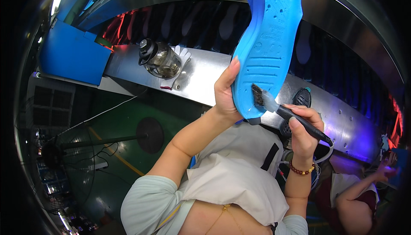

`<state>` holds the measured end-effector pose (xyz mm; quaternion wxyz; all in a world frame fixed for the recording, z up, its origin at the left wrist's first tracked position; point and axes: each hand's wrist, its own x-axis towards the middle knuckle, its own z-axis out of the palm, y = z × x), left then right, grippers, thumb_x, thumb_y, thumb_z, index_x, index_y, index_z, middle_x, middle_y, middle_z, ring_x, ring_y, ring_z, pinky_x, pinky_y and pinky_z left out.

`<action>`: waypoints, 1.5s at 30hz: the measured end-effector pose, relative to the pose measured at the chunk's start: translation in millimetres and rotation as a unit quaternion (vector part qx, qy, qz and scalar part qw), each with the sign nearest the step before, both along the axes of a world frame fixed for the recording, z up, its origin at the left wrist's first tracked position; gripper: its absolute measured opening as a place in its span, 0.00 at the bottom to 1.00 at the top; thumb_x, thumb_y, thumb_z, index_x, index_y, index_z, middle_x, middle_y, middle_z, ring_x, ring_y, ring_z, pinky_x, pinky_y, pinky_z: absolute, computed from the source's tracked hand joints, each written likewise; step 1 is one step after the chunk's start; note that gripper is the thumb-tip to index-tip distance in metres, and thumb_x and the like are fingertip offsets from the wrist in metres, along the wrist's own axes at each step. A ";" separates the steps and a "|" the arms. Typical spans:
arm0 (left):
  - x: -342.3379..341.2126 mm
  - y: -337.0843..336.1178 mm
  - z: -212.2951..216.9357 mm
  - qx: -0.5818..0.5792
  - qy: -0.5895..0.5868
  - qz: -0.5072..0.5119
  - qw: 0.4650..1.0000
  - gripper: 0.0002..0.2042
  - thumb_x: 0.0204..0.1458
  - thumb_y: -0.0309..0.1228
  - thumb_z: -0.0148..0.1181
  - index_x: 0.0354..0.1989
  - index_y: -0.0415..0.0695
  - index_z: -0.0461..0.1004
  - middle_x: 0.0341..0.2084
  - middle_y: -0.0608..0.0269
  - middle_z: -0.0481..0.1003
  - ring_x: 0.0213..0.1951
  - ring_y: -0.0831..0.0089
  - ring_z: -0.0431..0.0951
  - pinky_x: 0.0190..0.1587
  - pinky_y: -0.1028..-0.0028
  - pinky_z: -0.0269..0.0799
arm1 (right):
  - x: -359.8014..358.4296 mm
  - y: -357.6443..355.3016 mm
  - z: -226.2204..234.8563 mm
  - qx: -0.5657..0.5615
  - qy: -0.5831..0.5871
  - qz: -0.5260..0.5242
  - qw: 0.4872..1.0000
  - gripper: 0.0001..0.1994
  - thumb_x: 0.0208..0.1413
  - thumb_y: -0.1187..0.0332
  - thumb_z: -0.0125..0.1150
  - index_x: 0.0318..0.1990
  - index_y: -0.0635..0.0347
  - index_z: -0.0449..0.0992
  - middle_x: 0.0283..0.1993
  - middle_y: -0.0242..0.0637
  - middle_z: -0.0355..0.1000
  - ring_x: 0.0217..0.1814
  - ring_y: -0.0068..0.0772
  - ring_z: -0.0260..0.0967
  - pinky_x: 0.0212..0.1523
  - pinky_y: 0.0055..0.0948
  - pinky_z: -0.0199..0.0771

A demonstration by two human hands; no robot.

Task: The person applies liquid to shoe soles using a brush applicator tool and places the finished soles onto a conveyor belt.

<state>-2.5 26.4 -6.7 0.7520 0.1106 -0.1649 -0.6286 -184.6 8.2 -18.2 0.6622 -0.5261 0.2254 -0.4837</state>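
A long bright blue shoe sole [267, 50], marked with ridges and small holes, is held tilted up over the metal bench. My left hand [227, 91] is closed round its near left edge, thumb up along the side and the other fingers hidden behind it. My right hand [306, 128] grips the black handle of a brush [267, 100]. The brush's dark, wet-looking bristles touch the ridged surface near the sole's near end. A pale tube runs from the back of the handle, beside my right wrist.
Behind the metal bench [205, 68], foot-shaped pieces lie on a dark conveyor. A clear jug [162, 61] stands on a white glove [183, 57]. A blue box [72, 55] is at the left, a fan [72, 162] below it. Another person's arm [359, 188] shows at the lower right.
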 end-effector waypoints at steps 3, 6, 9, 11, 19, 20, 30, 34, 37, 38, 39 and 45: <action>4.5 -5.6 1.8 -0.034 0.008 -0.016 0.999 0.23 0.53 0.41 0.44 0.52 0.38 0.60 0.42 0.52 0.70 0.42 0.66 0.73 0.46 0.68 0.69 | 3.9 4.9 10.2 -0.138 0.066 0.065 0.986 0.12 0.39 0.82 0.58 0.36 0.70 0.72 0.40 0.51 0.71 0.43 0.37 0.70 0.47 0.31 0.68; 6.0 -7.2 1.9 -0.024 -0.016 -0.026 0.999 0.22 0.52 0.40 0.45 0.52 0.38 0.60 0.43 0.52 0.70 0.42 0.65 0.73 0.46 0.67 0.70 | -3.2 -11.1 17.8 -0.118 0.026 0.079 0.990 0.10 0.38 0.82 0.59 0.33 0.69 0.74 0.37 0.50 0.72 0.42 0.41 0.71 0.46 0.34 0.69; 10.9 -10.5 1.7 -0.017 -0.014 -0.050 0.999 0.23 0.52 0.40 0.45 0.52 0.38 0.60 0.43 0.51 0.70 0.43 0.65 0.73 0.46 0.67 0.70 | -0.2 -23.2 23.3 -0.143 0.073 0.009 0.987 0.09 0.38 0.82 0.59 0.32 0.69 0.74 0.35 0.50 0.73 0.40 0.41 0.72 0.45 0.33 0.70; 14.3 -12.1 0.7 -0.035 0.002 -0.071 0.997 0.22 0.52 0.39 0.44 0.52 0.37 0.60 0.44 0.51 0.70 0.43 0.64 0.73 0.47 0.66 0.69 | -3.0 -28.7 32.1 -0.275 0.116 0.147 0.943 0.09 0.37 0.82 0.59 0.31 0.70 0.74 0.34 0.49 0.73 0.38 0.39 0.73 0.43 0.31 0.71; 35.0 -28.5 -4.9 0.019 0.029 -0.199 0.979 0.26 0.54 0.45 0.39 0.53 0.35 0.61 0.49 0.46 0.66 0.48 0.57 0.69 0.53 0.60 0.63 | 3.6 -10.1 33.8 -0.351 0.173 0.251 0.885 0.10 0.37 0.76 0.63 0.31 0.64 0.75 0.35 0.41 0.74 0.38 0.37 0.73 0.39 0.29 0.72; 37.9 -30.2 -4.7 0.031 0.026 -0.239 0.970 0.25 0.54 0.43 0.39 0.53 0.35 0.61 0.48 0.46 0.66 0.48 0.58 0.70 0.53 0.61 0.63 | 1.3 -14.2 34.8 -0.319 0.141 0.241 0.906 0.10 0.37 0.76 0.64 0.31 0.63 0.76 0.35 0.41 0.74 0.37 0.37 0.73 0.39 0.29 0.72; 28.1 -16.5 20.0 0.255 -0.292 -0.379 0.840 0.27 0.47 0.42 0.55 0.50 0.33 0.63 0.43 0.47 0.68 0.42 0.65 0.71 0.44 0.71 0.69 | -20.9 -39.8 39.2 -0.328 0.271 0.270 0.864 0.07 0.40 0.78 0.61 0.31 0.62 0.75 0.34 0.40 0.74 0.38 0.36 0.73 0.37 0.26 0.73; 32.3 -17.1 18.3 0.269 -0.320 -0.405 0.814 0.27 0.48 0.42 0.55 0.50 0.33 0.63 0.43 0.46 0.68 0.40 0.66 0.72 0.42 0.72 0.70 | -25.2 -44.0 27.4 -0.327 0.304 0.270 0.853 0.08 0.40 0.77 0.60 0.31 0.62 0.75 0.34 0.40 0.74 0.37 0.36 0.73 0.38 0.27 0.73; 38.7 -12.6 14.8 0.284 -0.375 -0.392 0.791 0.28 0.48 0.42 0.55 0.51 0.32 0.62 0.43 0.46 0.68 0.40 0.64 0.73 0.41 0.71 0.71 | -30.9 -49.2 36.0 -0.395 0.366 0.301 0.787 0.08 0.40 0.78 0.60 0.32 0.62 0.75 0.34 0.40 0.74 0.37 0.36 0.73 0.38 0.28 0.72; 40.0 -11.3 15.3 0.296 -0.342 -0.389 0.803 0.28 0.48 0.42 0.55 0.51 0.32 0.62 0.43 0.46 0.68 0.41 0.65 0.73 0.42 0.71 0.71 | -31.5 -52.8 34.2 -0.351 0.322 0.276 0.835 0.08 0.40 0.77 0.61 0.32 0.62 0.75 0.35 0.39 0.74 0.37 0.36 0.73 0.38 0.28 0.72; 40.2 -11.7 16.4 0.302 -0.309 -0.386 0.815 0.28 0.49 0.42 0.54 0.51 0.32 0.61 0.44 0.46 0.68 0.41 0.65 0.73 0.42 0.71 0.71 | -33.5 -57.8 34.8 -0.308 0.280 0.246 0.875 0.08 0.40 0.77 0.61 0.32 0.61 0.75 0.35 0.38 0.74 0.37 0.35 0.72 0.37 0.27 0.72; 52.5 -6.5 12.8 0.280 -0.379 -0.366 0.803 0.29 0.49 0.44 0.53 0.53 0.31 0.59 0.45 0.44 0.67 0.42 0.65 0.73 0.41 0.70 0.71 | -46.5 -57.7 34.9 -0.347 0.428 0.306 0.777 0.10 0.40 0.78 0.62 0.34 0.63 0.74 0.37 0.43 0.74 0.40 0.37 0.73 0.40 0.27 0.72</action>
